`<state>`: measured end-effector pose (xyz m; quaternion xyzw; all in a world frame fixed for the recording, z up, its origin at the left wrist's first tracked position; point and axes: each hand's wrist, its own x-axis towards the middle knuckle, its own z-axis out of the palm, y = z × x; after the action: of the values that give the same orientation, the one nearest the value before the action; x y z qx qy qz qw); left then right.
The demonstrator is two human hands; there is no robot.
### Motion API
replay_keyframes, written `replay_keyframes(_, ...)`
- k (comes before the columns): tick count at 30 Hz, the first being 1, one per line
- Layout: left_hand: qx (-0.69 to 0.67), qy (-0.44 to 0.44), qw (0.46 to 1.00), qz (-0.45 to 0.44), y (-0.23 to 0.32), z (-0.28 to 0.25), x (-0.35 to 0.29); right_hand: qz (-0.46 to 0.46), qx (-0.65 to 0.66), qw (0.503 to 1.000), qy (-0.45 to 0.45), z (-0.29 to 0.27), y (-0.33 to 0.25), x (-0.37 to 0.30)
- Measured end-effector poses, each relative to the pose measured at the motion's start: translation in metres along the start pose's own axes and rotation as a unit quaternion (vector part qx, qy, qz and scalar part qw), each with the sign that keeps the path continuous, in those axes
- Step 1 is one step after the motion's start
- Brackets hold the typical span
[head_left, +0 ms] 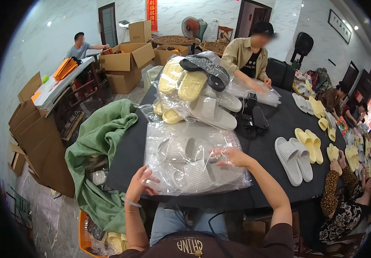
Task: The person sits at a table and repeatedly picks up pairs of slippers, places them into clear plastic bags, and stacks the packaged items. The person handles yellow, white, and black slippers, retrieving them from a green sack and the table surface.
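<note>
In front of me on the black table lies a clear plastic bag (181,170) with a pair of ribbed light-grey slippers (196,176) in it, the toes to the left. At the bag's left edge is my left hand (142,181), fingers apart and holding nothing. My right hand (232,157) reaches over the right part of the bag, fingers stretched out above the upper slipper's heel. Whether its fingertips touch the plastic I cannot tell. More clear plastic bags seem to lie beneath this one. Just beyond rises a pile of bagged slippers (192,84) in yellow, grey and black.
Unbagged grey slippers (295,161) and yellow slippers (309,145) stand on the table (263,185) to the right. A black device (254,114) sits beside the pile. Green cloth (101,137) hangs at left above an orange basket (82,232). Co-workers sit across and at right.
</note>
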<state>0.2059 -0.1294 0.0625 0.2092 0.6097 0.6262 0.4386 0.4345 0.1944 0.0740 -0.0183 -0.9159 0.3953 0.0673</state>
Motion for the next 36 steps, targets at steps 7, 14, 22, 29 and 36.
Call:
replay_keyframes(7,0.035,-0.010,0.992,0.119,-0.031,-0.034,-0.001,0.012,-0.104,0.994,-0.023,0.015,0.026,0.008)
replay_keyframes(14,-0.042,0.162,0.984,0.067,-0.033,-0.023,-0.014,0.001,-0.178,0.984,0.023,0.034,0.003,0.014)
replay_keyframes(22,0.019,-0.057,0.998,0.029,-0.036,-0.008,-0.018,-0.095,-0.148,0.984,0.014,0.048,0.006,0.049)
replay_keyframes(29,0.091,-0.101,0.990,0.030,-0.045,-0.014,-0.017,-0.042,-0.203,0.977,0.055,0.081,0.002,0.077)
replay_keyframes(36,0.027,-0.075,0.993,0.092,-0.004,-0.025,-0.054,-0.137,-0.174,0.967,0.123,0.077,0.003,0.089)
